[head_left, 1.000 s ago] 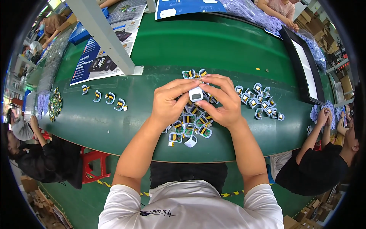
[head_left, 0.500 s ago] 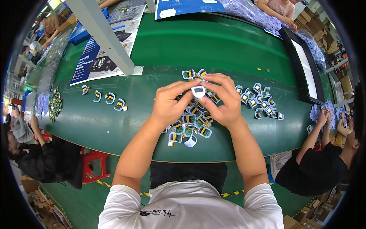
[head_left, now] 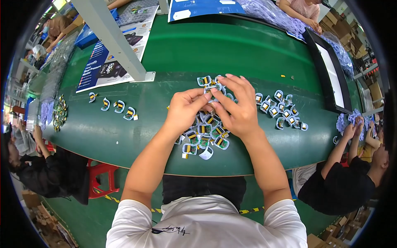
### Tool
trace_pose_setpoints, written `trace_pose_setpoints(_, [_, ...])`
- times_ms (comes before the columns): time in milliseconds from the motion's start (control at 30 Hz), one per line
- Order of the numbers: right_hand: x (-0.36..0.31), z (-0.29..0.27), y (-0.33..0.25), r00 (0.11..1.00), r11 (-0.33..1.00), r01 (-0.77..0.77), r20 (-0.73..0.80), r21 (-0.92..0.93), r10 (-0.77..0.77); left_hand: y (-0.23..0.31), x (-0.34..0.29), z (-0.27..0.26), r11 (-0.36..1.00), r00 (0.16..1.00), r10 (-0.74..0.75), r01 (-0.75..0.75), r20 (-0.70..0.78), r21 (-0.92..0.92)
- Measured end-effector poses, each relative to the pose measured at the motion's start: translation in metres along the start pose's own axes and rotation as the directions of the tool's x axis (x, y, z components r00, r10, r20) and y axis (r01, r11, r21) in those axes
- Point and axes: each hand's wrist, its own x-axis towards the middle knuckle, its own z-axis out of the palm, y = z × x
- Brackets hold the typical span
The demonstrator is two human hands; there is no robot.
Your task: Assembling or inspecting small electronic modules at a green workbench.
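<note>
Product sheet (head_left: 93,75), left side behind the metal post: pale printed lettering on a dark blue panel (several lines, the lower ones tiny), plus more small print beside the device photos. White shirt (head_left: 206,217): black handwriting-style script (head_left: 170,230) across the cloth, loopy, can't make out the letters. Blue sheet (head_left: 198,10), top edge: white shapes only, nothing legible. Small electronic parts (head_left: 204,129) piled on the table (head_left: 144,153): any markings too small to read. Floor: yellow-and-black striped tape (head_left: 249,210) (warning type, no wording).
</note>
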Motion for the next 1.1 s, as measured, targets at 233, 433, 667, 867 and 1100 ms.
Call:
trace_pose_setpoints(233, [0.000, 0.002, -0.009, 0.999, 1.000, 0.007, 0.039, 0.002, -0.007, -0.007, 0.000, -0.005, 0.994, 0.998, 0.061, -0.060, -0.003, 0.096])
trace_pose_setpoints(433, [-0.002, 0.010, -0.016, 0.995, 0.997, -0.007, 0.103, -0.080, 0.015, -0.006, 0.000, -0.001, 0.922, 0.988, 0.147, -0.117, -0.055, 0.370])
trace_pose_setpoints(667, [-0.002, 0.002, -0.008, 0.994, 0.991, -0.101, -0.041, 0.088, 0.105, 0.002, 0.000, -0.002, 0.998, 0.994, -0.033, 0.037, -0.101, 0.042])
trace_pose_setpoints(867, [-0.006, 0.003, 0.002, 0.959, 0.886, -0.265, 0.013, 0.381, 0.282, 0.003, -0.003, -0.007, 0.994, 0.977, -0.078, 0.090, 0.199, -0.054])
trace_pose_setpoints(1100, [-0.008, -0.005, 0.016, 0.957, 0.876, -0.288, 0.119, 0.387, 0.263, 0.006, -0.005, -0.001, 0.851, 0.975, 0.205, -0.221, 0.086, 0.477])
